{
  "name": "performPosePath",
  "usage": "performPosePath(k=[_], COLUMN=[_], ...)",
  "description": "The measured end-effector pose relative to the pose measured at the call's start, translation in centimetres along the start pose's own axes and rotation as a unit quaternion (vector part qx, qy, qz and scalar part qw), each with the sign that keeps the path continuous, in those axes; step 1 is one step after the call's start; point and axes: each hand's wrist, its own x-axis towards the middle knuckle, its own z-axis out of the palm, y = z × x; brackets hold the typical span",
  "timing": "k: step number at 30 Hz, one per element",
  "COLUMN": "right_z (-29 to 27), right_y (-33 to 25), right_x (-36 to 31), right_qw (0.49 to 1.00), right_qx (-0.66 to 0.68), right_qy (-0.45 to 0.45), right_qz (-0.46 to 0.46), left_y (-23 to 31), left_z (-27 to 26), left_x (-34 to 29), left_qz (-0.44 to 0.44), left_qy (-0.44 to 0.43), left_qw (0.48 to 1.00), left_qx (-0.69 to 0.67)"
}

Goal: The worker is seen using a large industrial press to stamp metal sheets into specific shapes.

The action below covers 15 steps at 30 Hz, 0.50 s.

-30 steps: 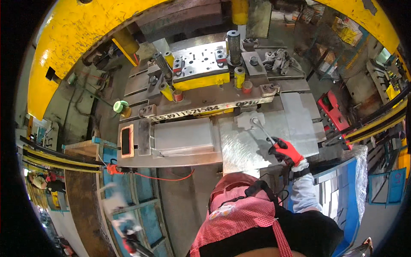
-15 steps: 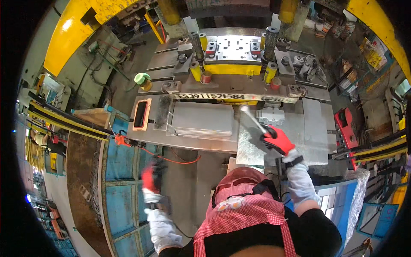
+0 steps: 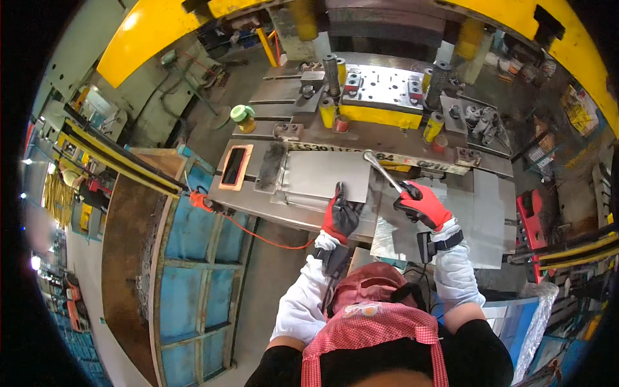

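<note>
My right hand (image 3: pixel 423 205), in a red and black work glove, is closed round a shiny metal rod with a round head (image 3: pixel 383 170). The rod slants up and left, its head over the right end of a stack of grey metal sheets (image 3: pixel 325 173). My left hand (image 3: pixel 342 217), gloved alike, lies at the near edge of this stack. Its fingers are stretched out over the top sheet; the thumb is hard to make out. Beyond the stack stands a press die with a drilled steel plate (image 3: pixel 382 84) on a yellow base.
Flat metal sheets (image 3: pixel 488 206) lie on the right of the bench. At left are a phone-like dark rectangle in an orange frame (image 3: pixel 236 167) and a green-lidded jar (image 3: pixel 244 119). Yellow guide posts (image 3: pixel 327 113) flank the die. A blue bin (image 3: pixel 193 277) stands at lower left.
My left hand has come up and right from beside the bench onto the sheet stack. My right hand still holds the rod near the stack's right end. The view has turned slightly.
</note>
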Motion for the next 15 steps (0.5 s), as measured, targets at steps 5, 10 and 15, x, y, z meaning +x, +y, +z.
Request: performPosePath(k=[5, 10, 15], right_z=[-1.6, -2.8, -2.2], right_y=[0.4, 3.0, 0.2], right_x=[-4.0, -11.9, -14.4], right_qw=[0.999, 0.991, 0.992], right_qx=[-0.003, 0.04, 0.112], right_qy=[-0.036, -0.107, 0.018], right_qz=[0.03, 0.072, 0.055], left_y=[-1.0, 0.5, 1.8], left_z=[0.4, 2.8, 10.8], left_x=[-2.3, -9.5, 0.3], left_qz=[0.042, 0.248, 0.269], left_qy=[0.058, -0.084, -0.261], left_qw=[0.984, 0.413, 0.446], left_qx=[0.164, 0.872, 0.813])
